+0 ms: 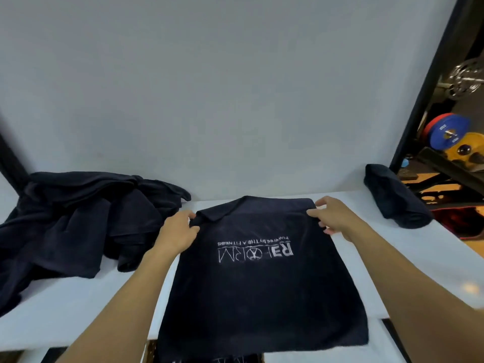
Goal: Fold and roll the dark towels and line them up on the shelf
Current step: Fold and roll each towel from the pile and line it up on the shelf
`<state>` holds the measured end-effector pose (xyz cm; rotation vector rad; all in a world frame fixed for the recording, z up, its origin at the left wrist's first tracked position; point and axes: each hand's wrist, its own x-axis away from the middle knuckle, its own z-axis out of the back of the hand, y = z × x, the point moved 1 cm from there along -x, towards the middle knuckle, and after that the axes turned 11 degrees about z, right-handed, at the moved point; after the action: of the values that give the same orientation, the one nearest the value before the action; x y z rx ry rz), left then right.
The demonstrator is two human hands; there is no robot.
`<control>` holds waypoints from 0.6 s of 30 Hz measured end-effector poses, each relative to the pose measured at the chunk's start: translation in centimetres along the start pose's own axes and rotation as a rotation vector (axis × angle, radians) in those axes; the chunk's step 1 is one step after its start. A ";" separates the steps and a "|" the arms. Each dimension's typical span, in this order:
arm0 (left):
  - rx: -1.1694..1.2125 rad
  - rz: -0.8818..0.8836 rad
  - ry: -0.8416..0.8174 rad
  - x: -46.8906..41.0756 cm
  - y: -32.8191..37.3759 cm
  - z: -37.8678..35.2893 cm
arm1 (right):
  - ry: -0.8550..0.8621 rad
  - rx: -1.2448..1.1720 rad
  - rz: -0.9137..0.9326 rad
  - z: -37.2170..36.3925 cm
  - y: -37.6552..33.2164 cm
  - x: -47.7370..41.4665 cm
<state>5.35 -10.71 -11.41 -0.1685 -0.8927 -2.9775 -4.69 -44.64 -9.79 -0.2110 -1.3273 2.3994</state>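
Note:
A dark navy towel (262, 289) with a white printed logo lies spread flat on the white shelf (78, 305), its near edge hanging over the front. My left hand (180, 231) pinches the towel's far left corner, which is turned over a little. My right hand (332, 217) pinches the far right corner. One rolled dark towel (395, 195) lies at the shelf's far right end. A heap of unfolded dark towels (70, 221) sits at the left against the wall.
A pale wall (209, 87) rises right behind the shelf. A black post (429, 82) stands at the right; beyond it are coloured weight plates (450, 134) and gym gear.

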 end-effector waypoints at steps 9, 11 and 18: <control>-0.035 0.019 0.010 -4.6 1.3 -0.8 | -0.084 0.047 0.022 0.3 2.0 -6.7; -0.042 -0.037 0.028 -4.5 1.4 -0.1 | -0.131 0.053 0.030 0.7 1.9 -6.9; 0.231 -0.319 -0.163 -4.9 3.9 0.6 | -0.159 0.254 0.092 0.9 0.4 -6.8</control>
<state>10.52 -13.63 -9.33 -0.2907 -1.3957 -3.1438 1.17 -48.30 -10.01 -0.0104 -1.0820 2.6811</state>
